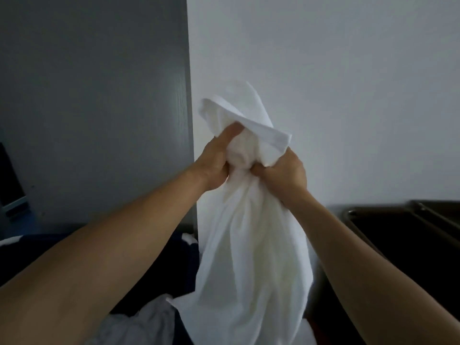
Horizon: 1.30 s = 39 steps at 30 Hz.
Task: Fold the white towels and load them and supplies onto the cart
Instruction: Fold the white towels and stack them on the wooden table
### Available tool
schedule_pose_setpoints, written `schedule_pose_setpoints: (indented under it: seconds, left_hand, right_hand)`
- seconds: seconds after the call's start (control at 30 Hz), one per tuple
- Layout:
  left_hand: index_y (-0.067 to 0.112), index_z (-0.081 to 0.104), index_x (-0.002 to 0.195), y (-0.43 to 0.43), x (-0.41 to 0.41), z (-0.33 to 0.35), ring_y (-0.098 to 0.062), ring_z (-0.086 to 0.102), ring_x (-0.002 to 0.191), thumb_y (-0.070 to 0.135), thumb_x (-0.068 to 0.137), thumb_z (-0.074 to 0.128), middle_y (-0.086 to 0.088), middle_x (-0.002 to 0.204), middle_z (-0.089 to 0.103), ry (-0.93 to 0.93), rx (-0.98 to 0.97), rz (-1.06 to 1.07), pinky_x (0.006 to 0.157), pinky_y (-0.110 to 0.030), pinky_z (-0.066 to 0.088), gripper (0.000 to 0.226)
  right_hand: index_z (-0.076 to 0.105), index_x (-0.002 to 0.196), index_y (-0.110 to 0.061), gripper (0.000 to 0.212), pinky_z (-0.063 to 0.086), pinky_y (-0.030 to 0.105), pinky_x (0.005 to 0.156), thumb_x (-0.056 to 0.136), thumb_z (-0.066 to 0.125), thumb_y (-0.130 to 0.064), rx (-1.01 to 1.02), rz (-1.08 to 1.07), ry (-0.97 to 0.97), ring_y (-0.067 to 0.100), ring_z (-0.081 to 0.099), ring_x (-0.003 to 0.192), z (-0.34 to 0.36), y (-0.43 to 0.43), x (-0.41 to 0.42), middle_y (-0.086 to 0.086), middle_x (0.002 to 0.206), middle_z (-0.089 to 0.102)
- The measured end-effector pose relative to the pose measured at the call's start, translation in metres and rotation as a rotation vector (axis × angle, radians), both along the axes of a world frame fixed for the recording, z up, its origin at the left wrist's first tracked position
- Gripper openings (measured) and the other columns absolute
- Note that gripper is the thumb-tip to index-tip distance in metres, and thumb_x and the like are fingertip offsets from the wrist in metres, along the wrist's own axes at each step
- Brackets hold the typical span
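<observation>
A white towel hangs bunched in the air in front of me, its top edge flopping over above my fists. My left hand grips the bunched cloth on the left, thumb pressed into the fabric. My right hand grips it right beside, fingers curled round the same gathered part. The towel's lower end drapes down toward more white cloth at the bottom of the view.
A grey panel stands at the left and a white wall behind the towel. A dark tray-like rim of the cart shows at the right. Dark blue fabric lies below, between my arms.
</observation>
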State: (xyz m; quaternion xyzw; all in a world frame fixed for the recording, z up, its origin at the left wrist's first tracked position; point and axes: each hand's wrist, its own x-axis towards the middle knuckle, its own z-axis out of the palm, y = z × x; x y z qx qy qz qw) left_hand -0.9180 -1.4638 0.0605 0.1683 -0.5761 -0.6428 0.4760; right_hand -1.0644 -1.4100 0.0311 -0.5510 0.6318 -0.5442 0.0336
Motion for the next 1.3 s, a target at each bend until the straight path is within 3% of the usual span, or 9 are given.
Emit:
schedule_pose_setpoints:
  seconds: [0.2, 0.3, 0.43, 0.6, 0.7, 0.93, 1.1, 1.2, 1.3]
  left_hand:
    - [0.020, 0.053, 0.140, 0.014, -0.007, 0.018, -0.033, 0.055, 0.128, 0.074, 0.091, 0.030, -0.012, 0.138, 0.058, 0.139, 0.090, -0.201, 0.105, -0.053, 0.043, 0.077]
    - [0.023, 0.077, 0.100, 0.026, -0.015, 0.004, -0.022, 0.071, 0.095, 0.062, 0.098, 0.025, -0.002, 0.099, 0.074, 0.110, 0.112, -0.222, 0.080, -0.038, 0.056, 0.065]
    - [0.025, 0.074, 0.067, 0.035, -0.023, -0.039, -0.013, 0.067, 0.063, 0.038, 0.098, 0.033, 0.005, 0.067, 0.067, -0.046, 0.123, -0.293, 0.062, -0.026, 0.053, 0.053]
    - [0.012, 0.062, 0.124, 0.059, -0.024, -0.101, -0.030, 0.069, 0.098, 0.014, 0.095, 0.053, -0.013, 0.110, 0.071, -0.337, 0.119, -0.177, 0.087, -0.047, 0.057, 0.030]
    - [0.000, 0.064, 0.116, 0.076, -0.031, -0.133, -0.036, 0.065, 0.094, 0.003, 0.094, 0.051, -0.023, 0.107, 0.067, -0.415, 0.213, -0.043, 0.081, -0.042, 0.056, 0.026]
    - [-0.006, 0.063, 0.105, 0.101, -0.049, -0.173, -0.025, 0.066, 0.065, -0.002, 0.092, 0.042, -0.024, 0.086, 0.064, -0.537, 0.324, 0.042, 0.057, -0.030, 0.056, 0.025]
    - [0.002, 0.068, 0.106, 0.107, -0.069, -0.172, -0.028, 0.066, 0.084, 0.004, 0.092, 0.049, -0.020, 0.096, 0.069, -0.603, 0.250, 0.047, 0.081, -0.044, 0.056, 0.025]
    - [0.008, 0.072, 0.093, 0.105, -0.070, -0.165, -0.018, 0.064, 0.076, 0.019, 0.091, 0.057, -0.003, 0.083, 0.070, -0.694, 0.154, 0.053, 0.073, -0.031, 0.057, 0.019]
    - [0.013, 0.067, 0.081, 0.100, -0.060, -0.159, -0.010, 0.053, 0.064, 0.022, 0.091, 0.063, 0.007, 0.068, 0.062, -0.845, 0.013, 0.167, 0.061, -0.017, 0.045, 0.014]
  right_hand:
    - [0.050, 0.124, -0.034, 0.052, 0.042, 0.035, 0.075, 0.077, 0.068, -0.046, 0.022, -0.153, 0.168, 0.020, 0.054, 0.085, 0.001, 0.044, -0.024, -0.008, 0.100, 0.061]
    - [0.047, 0.129, -0.036, 0.052, 0.037, 0.033, 0.073, 0.080, 0.065, -0.044, 0.048, -0.205, 0.196, 0.020, 0.053, 0.086, -0.018, 0.063, -0.032, -0.009, 0.102, 0.057]
    - [0.040, 0.133, -0.038, 0.059, 0.038, 0.032, 0.076, 0.079, 0.064, -0.043, 0.128, -0.188, 0.166, 0.022, 0.058, 0.095, -0.077, 0.088, -0.036, -0.004, 0.116, 0.059]
    - [0.033, 0.147, -0.028, 0.071, 0.046, 0.039, 0.097, 0.084, 0.065, -0.024, 0.402, -0.093, 0.115, 0.022, 0.052, 0.124, -0.164, 0.111, -0.039, -0.003, 0.143, 0.046]
    - [0.033, 0.151, -0.020, 0.086, 0.039, 0.028, 0.107, 0.079, 0.079, -0.028, 0.552, 0.162, 0.237, 0.018, 0.042, 0.135, -0.198, 0.121, -0.044, -0.003, 0.147, 0.040]
    - [0.034, 0.143, -0.046, 0.106, 0.051, 0.034, 0.100, 0.057, 0.092, -0.026, 0.546, 0.588, -0.258, 0.010, 0.050, 0.128, -0.209, 0.129, -0.066, -0.014, 0.138, 0.050]
    - [0.054, 0.128, -0.042, 0.071, 0.061, 0.045, 0.076, 0.066, 0.088, -0.036, 0.503, 0.564, -0.505, 0.023, 0.071, 0.098, -0.198, 0.118, -0.082, 0.001, 0.112, 0.066]
    - [0.063, 0.083, -0.025, 0.016, 0.056, 0.039, 0.066, 0.082, 0.076, -0.034, 0.445, 0.308, -0.237, 0.016, 0.064, 0.071, -0.184, 0.104, -0.091, -0.003, 0.079, 0.065]
    - [0.059, 0.072, -0.017, 0.017, 0.044, 0.034, 0.065, 0.086, 0.066, -0.021, 0.408, 0.197, -0.105, 0.021, 0.055, 0.070, -0.172, 0.091, -0.107, 0.002, 0.074, 0.060]
